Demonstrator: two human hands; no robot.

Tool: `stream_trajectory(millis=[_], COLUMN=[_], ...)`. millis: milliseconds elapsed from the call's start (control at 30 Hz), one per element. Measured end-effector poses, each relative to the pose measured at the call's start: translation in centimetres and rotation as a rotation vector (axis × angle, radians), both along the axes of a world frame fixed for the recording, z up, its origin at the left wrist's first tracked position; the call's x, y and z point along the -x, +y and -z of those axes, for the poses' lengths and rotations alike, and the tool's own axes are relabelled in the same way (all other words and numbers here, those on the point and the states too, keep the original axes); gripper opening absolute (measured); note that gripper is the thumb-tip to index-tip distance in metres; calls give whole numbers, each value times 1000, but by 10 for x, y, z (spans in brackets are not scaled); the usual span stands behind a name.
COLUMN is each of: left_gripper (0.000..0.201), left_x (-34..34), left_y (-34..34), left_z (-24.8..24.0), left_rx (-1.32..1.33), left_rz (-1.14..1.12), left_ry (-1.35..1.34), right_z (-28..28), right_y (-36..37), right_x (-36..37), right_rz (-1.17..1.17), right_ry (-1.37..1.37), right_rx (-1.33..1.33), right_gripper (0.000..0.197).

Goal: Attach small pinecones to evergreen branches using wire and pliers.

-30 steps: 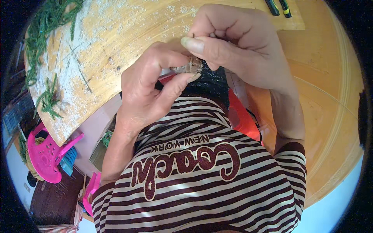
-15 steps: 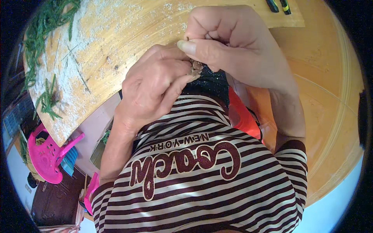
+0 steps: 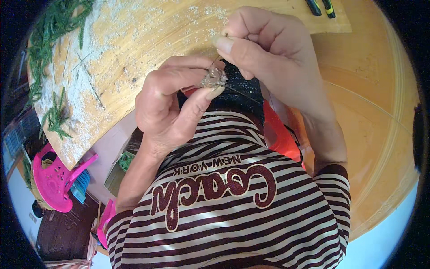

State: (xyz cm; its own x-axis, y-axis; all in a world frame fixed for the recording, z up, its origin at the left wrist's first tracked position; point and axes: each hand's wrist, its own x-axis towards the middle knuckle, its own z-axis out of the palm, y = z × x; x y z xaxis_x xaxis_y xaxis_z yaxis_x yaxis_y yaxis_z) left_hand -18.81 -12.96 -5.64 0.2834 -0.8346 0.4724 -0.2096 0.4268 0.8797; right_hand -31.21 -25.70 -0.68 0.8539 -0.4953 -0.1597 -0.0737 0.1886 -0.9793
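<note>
Half a moment ago the left hand (image 3: 168, 101) was rolled over with its knuckles up, hiding most of what it held; now it has turned back, and I can see the small pine cone (image 3: 213, 79), brown with pale tips, at the ends of its thumb and fingers. The right hand (image 3: 268, 51) has shifted slightly away, so a short length of wire (image 3: 217, 59) shows between the two hands. To me that suggests the wire is being worked at the cone's end, though whether it goes right around I can't tell. The left thumb and forefinger are closed on the cone; the right thumb and forefinger are pinched tight on the wire, with the other fingers curled in. The cone sits above the person's lap, just off the table (image 3: 148, 47) edge. Counting up: one cone in hand, two wire lengths at it, the second a thin tail (image 3: 245, 95) slanting down to the right; on the table, one heap of greenery (image 3: 45, 49), one separate sprig (image 3: 56, 115) and two black-and-yellow handles (image 3: 330, 9).
</note>
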Motion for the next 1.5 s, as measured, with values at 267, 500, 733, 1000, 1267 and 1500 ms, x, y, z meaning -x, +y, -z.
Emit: stream_trajectory(millis=[267, 500, 733, 1000, 1267, 1500], left_gripper=[22, 21, 23, 33, 27, 26], left_x=[0, 0, 3, 9, 3, 9], left_y=[0, 1, 2, 3, 0, -2], left_z=[0, 0, 2, -3, -7, -6], left_rx=[1, -9, 9, -85, -185, -186], left_rz=[71, 50, 34, -88, -174, -138], left_ry=[129, -3, 152, 321, -54, 175], right_z=[13, 13, 20, 17, 18, 26], right_y=[9, 7, 13, 17, 21, 25], right_x=[-2, -3, 0, 6, 9, 10], right_rz=[155, 119, 175, 246, 298, 351], right_ry=[-53, 26, -56, -39, -54, -219], right_rx=[89, -45, 98, 394, 681, 840], right_gripper=[14, 14, 12, 13, 11, 6])
